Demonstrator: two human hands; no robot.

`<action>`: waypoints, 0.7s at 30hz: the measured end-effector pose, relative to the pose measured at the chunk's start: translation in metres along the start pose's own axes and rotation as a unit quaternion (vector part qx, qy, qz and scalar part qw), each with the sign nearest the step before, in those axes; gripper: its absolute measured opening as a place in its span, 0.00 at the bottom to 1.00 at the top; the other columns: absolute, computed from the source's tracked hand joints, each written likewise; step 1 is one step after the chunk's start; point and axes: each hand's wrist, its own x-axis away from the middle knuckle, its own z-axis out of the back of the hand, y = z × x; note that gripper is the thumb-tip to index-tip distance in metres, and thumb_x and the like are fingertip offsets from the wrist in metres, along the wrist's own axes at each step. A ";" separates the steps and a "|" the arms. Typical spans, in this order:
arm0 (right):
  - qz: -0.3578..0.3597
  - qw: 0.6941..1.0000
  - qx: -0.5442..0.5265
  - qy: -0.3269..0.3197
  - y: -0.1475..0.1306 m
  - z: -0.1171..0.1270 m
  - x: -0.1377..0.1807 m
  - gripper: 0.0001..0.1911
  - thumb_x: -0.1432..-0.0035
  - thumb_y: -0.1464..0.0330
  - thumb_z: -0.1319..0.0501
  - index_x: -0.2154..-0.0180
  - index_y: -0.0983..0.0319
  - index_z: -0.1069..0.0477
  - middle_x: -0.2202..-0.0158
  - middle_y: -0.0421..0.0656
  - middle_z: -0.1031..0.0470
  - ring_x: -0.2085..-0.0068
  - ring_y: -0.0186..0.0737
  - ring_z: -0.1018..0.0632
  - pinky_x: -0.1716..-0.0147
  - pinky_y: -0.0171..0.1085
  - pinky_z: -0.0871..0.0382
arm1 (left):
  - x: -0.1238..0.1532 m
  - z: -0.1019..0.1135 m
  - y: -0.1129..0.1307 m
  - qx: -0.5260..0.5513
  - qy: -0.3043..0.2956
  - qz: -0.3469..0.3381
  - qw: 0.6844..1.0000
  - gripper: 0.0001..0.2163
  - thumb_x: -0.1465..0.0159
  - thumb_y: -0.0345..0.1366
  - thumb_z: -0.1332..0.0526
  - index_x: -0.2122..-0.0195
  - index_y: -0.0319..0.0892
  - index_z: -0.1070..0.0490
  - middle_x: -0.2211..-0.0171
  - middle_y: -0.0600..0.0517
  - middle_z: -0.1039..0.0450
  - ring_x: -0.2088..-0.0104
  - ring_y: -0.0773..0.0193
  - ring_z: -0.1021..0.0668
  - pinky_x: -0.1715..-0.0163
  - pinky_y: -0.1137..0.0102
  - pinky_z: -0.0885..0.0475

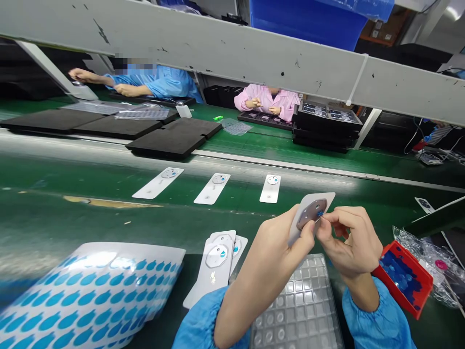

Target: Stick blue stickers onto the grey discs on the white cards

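Note:
My left hand grips a white card carrying a dark oval part. My right hand pinches a small blue sticker at the middle of that oval, and its fingertips touch the part. Below my hands lies a clear blister tray. To the left are a stack of white cards and a curled sheet of blue teardrop stickers. Several white cards lie in a row on the green conveyor belt, beyond my hands.
A red tray of blue pieces and crumpled clear plastic lie to my right. Black foam pads sit across the belt. Two co-workers in blue and pink sit beyond a grey overhead beam.

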 end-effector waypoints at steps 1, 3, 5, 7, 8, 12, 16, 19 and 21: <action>-0.014 1.000 -0.015 -0.007 -0.002 0.000 -0.001 0.08 0.32 0.76 0.34 0.59 0.57 0.27 0.70 0.38 0.23 0.74 0.32 0.27 0.78 0.33 0.34 | 0.000 -0.001 0.000 -0.005 0.002 -0.004 1.000 0.10 0.25 0.37 0.44 0.63 0.44 0.29 0.72 0.56 0.28 0.73 0.66 0.28 0.71 0.71 0.33; -0.045 0.997 -0.053 -0.020 -0.005 0.000 -0.002 0.08 0.32 0.76 0.34 0.60 0.57 0.28 0.70 0.37 0.24 0.75 0.31 0.30 0.79 0.33 0.36 | 0.000 -0.001 -0.002 -0.014 0.008 -0.011 1.000 0.10 0.24 0.37 0.45 0.63 0.44 0.29 0.71 0.56 0.27 0.72 0.65 0.26 0.70 0.70 0.32; -0.078 0.992 -0.091 -0.031 -0.009 0.001 -0.002 0.08 0.33 0.76 0.35 0.62 0.58 0.29 0.70 0.37 0.26 0.76 0.30 0.33 0.80 0.33 0.37 | 0.001 -0.002 -0.002 -0.026 0.014 -0.015 0.999 0.10 0.24 0.36 0.45 0.63 0.44 0.29 0.71 0.55 0.26 0.72 0.65 0.25 0.71 0.70 0.33; -0.114 0.985 -0.124 -0.043 -0.012 0.001 -0.002 0.08 0.34 0.77 0.35 0.63 0.58 0.29 0.70 0.36 0.28 0.77 0.29 0.35 0.81 0.32 0.38 | 0.002 -0.002 -0.003 -0.041 0.018 -0.016 0.999 0.10 0.24 0.36 0.45 0.63 0.44 0.29 0.69 0.55 0.24 0.71 0.64 0.24 0.71 0.70 0.32; -0.135 0.980 -0.141 -0.048 -0.013 0.001 -0.001 0.08 0.34 0.77 0.35 0.64 0.58 0.29 0.70 0.36 0.28 0.77 0.28 0.35 0.81 0.32 0.39 | 0.002 -0.003 -0.003 -0.048 0.021 -0.017 0.998 0.10 0.24 0.35 0.46 0.63 0.43 0.28 0.68 0.54 0.23 0.71 0.64 0.23 0.71 0.70 0.32; -0.221 0.946 -0.223 -0.078 -0.021 -0.003 -0.001 0.09 0.34 0.75 0.37 0.66 0.58 0.30 0.71 0.36 0.31 0.78 0.28 0.34 0.84 0.31 0.42 | 0.001 -0.005 -0.004 -0.068 0.025 -0.025 0.997 0.11 0.24 0.34 0.46 0.63 0.44 0.28 0.68 0.54 0.23 0.70 0.64 0.22 0.71 0.70 0.31; -0.251 0.936 -0.240 -0.059 -0.025 0.015 -0.003 0.08 0.33 0.75 0.38 0.65 0.58 0.30 0.67 0.38 0.27 0.74 0.31 0.26 0.79 0.32 0.33 | 0.000 -0.002 -0.006 -0.075 0.032 -0.048 0.996 0.11 0.24 0.34 0.46 0.63 0.43 0.26 0.70 0.54 0.22 0.72 0.63 0.21 0.72 0.71 0.29; -0.290 0.945 -0.148 -0.017 -0.008 0.057 0.008 0.05 0.32 0.73 0.36 0.62 0.57 0.29 0.61 0.40 0.21 0.71 0.33 0.21 0.75 0.33 0.27 | 0.003 0.003 -0.001 -0.078 0.064 -0.048 0.994 0.10 0.25 0.35 0.43 0.57 0.43 0.21 0.69 0.53 0.18 0.70 0.61 0.17 0.70 0.70 0.26; -0.327 0.945 -0.017 -0.015 0.016 0.093 0.028 0.04 0.34 0.70 0.33 0.60 0.57 0.28 0.62 0.41 0.20 0.70 0.35 0.19 0.72 0.35 0.24 | 0.006 0.006 0.006 -0.083 0.099 -0.029 0.991 0.10 0.26 0.37 0.40 0.53 0.44 0.18 0.65 0.52 0.14 0.66 0.58 0.14 0.68 0.69 0.23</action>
